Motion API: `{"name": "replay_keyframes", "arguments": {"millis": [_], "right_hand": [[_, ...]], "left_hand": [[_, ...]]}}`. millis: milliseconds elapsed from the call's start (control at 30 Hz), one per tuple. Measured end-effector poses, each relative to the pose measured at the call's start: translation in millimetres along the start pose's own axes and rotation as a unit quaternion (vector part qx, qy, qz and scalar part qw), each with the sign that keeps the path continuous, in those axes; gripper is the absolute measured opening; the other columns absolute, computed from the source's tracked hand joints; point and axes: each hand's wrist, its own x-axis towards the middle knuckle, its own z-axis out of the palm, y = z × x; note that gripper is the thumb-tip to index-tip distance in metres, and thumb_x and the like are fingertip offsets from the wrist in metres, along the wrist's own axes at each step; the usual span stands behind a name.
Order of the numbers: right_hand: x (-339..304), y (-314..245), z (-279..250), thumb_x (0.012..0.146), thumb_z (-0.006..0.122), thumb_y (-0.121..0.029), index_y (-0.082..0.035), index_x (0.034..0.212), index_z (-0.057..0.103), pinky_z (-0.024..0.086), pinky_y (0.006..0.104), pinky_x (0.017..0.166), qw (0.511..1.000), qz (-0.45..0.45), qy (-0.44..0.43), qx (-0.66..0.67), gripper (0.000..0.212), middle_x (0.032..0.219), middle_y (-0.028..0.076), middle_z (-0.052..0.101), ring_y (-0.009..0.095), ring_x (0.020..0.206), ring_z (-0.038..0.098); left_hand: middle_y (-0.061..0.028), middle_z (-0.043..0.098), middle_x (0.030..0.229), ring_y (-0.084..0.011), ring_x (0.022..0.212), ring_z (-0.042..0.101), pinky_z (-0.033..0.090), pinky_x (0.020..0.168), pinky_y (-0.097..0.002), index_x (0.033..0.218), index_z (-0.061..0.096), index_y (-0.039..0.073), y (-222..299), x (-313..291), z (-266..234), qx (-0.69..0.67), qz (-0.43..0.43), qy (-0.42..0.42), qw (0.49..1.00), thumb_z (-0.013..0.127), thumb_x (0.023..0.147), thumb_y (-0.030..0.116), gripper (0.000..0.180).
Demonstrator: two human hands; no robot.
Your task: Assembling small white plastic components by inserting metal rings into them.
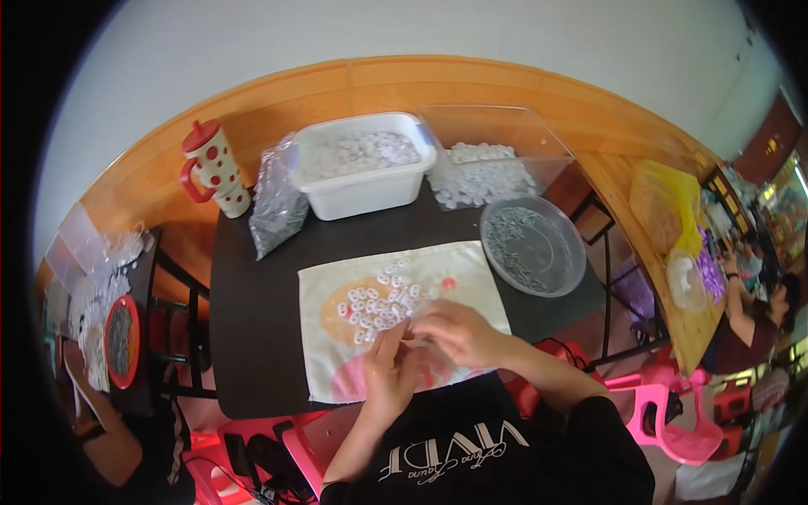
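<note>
My left hand (390, 374) is over the near part of a pale patterned cloth (318, 358), its thumb and fingers pinched together. Close beside it on the right, my right hand (454, 331) also has its fingers drawn together. The fingertips nearly meet, and whatever is between them is too small or hidden to name. Just beyond the fingers lies a loose pile of small white oval plastic pieces (379, 307), each with dark marks or holes. To the right, a round clear tub (560, 261) holds many small grey screw-like pieces and overlaps the cloth's far right corner.
Along the table's (252, 337) back stand a spotted tumbler (223, 168), a clear bag (280, 198) of grey bits, a white tub (366, 198) and a clear bin (488, 181), both holding white pieces. Other people sit left and far right. A pink chair (673, 421) is right.
</note>
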Motion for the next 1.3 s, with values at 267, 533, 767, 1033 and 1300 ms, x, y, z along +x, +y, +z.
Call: {"name": "replay_keyframes", "arguments": {"millis": [267,533,767,1033,1300], "right_hand": [[-18.6,0.2,-46.3,0.079,0.067,0.005,-0.005,0.097,0.064,0.051,0.0396,0.066,0.998,-0.014,0.048,-0.033,0.021,0.089,0.01,0.064,0.03,0.077,0.064],[-55.1,123.3,-176.9,0.077,0.063,0.006,-0.004,0.097,0.064,0.052,0.0423,0.068,0.909,0.309,0.04,-0.276,0.023,0.086,0.017,0.07,0.037,0.08,0.068],[-36.5,140.4,-148.1,0.073,0.06,0.007,-0.001,0.098,0.062,0.052,0.0475,0.072,0.876,0.208,-0.092,-0.425,0.026,0.078,0.019,0.066,0.039,0.081,0.066],[-49.9,134.5,-157.4,0.076,0.056,0.01,-0.001,0.094,0.061,0.049,0.0449,0.073,0.923,0.168,0.007,-0.346,0.022,0.091,0.017,0.062,0.038,0.088,0.062],[-53.5,120.3,-141.3,0.083,0.064,0.004,0.0,0.088,0.064,0.049,0.0376,0.067,0.952,0.265,0.03,-0.151,0.006,0.081,0.015,0.065,0.032,0.074,0.064]], "left_hand": [[-0.0081,0.064,0.083,-0.0133,0.072,0.061,0.05,0.066,-0.0261,0.094,0.071,-0.004,10.9,3.4,12.4,-0.02,-0.046,-0.047,0.998,0.065,0.083,-0.012,0.015],[-0.0088,0.065,0.084,-0.0136,0.072,0.061,0.048,0.064,-0.0256,0.094,0.072,-0.002,13.7,4.3,31.2,-0.002,-0.001,-0.06,0.998,0.067,0.082,-0.012,0.016],[-0.0126,0.067,0.087,-0.0192,0.075,0.065,0.05,0.065,-0.0272,0.098,0.07,-0.003,13.1,1.4,31.0,0.062,0.034,-0.063,0.996,0.064,0.082,-0.012,0.019],[-0.0125,0.071,0.093,-0.0123,0.067,0.065,0.053,0.054,-0.023,0.106,0.068,-0.002,-11.6,-6.0,28.6,-0.193,-0.147,0.009,0.97,0.058,0.095,-0.007,0.015],[-0.012,0.071,0.092,-0.0127,0.069,0.065,0.05,0.054,-0.0218,0.108,0.07,-0.002,-13.7,-5.8,17.5,-0.307,-0.161,0.051,0.937,0.061,0.095,-0.003,0.015]]}}
